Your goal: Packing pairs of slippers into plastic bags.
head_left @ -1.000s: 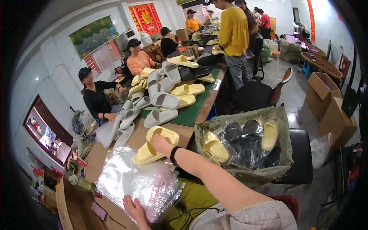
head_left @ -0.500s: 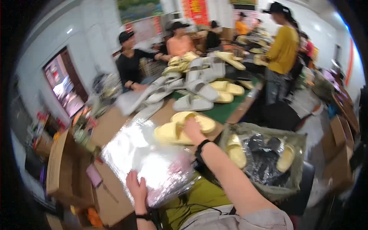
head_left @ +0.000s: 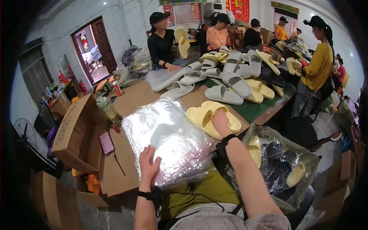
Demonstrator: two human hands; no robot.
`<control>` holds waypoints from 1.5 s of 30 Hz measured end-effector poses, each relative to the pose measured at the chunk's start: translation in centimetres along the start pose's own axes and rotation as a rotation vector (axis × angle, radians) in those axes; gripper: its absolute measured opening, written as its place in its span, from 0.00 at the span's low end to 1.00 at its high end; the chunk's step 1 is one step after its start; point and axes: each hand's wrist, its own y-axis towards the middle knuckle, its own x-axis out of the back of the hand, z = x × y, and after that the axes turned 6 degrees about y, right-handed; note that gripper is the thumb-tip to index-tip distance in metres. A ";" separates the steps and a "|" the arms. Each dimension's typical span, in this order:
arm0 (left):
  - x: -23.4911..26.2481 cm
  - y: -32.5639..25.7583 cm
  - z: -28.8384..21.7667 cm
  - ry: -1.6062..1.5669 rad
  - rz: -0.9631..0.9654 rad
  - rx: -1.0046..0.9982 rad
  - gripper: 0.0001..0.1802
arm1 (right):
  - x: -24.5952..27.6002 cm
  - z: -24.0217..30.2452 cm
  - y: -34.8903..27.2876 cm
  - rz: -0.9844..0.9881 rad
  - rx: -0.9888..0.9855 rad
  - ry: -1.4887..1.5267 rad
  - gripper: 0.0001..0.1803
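Note:
My left hand (head_left: 147, 163) lies open with its fingers flat on the left edge of a stack of shiny clear plastic bags (head_left: 163, 120). Just beyond the stack, on the brown cardboard-covered table, rests a pair of pale yellow slippers (head_left: 199, 116), side by side. My right hand (head_left: 219, 122) is closed at the inner edges of the pair, near the straps; its fingertips are partly hidden. Past them rises a pile of slippers, grey ones (head_left: 223, 94) and yellow ones (head_left: 260, 87).
At right stands a lined crate (head_left: 312, 168) holding bagged black slippers (head_left: 281, 163) and yellow ones. To the left are a cardboard box (head_left: 74, 134), a pink phone (head_left: 106, 143) and a jar (head_left: 108, 109). Across the table a person in black (head_left: 163, 46) holds yellow slippers; others work farther back.
The view has swung left, so the scene sits farther right. Both my hands keep their places on the bags and the slippers. The person in black now holds yellow slippers up.

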 end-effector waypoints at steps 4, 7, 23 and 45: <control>0.1 -0.3 1.4 -0.095 0.054 0.028 0.26 | 0.8 -0.4 -0.4 -0.029 0.026 0.094 0.16; 0.3 0.2 2.1 -0.143 0.161 0.024 0.27 | 2.8 -1.9 -0.7 -0.191 0.099 0.276 0.16; 4.1 2.7 -6.8 0.584 0.515 -0.354 0.40 | 12.9 -3.0 -19.5 -0.417 0.279 0.587 0.16; 2.6 4.0 -8.4 -0.553 0.450 0.389 0.20 | 15.2 4.3 -25.1 0.276 0.505 0.712 0.10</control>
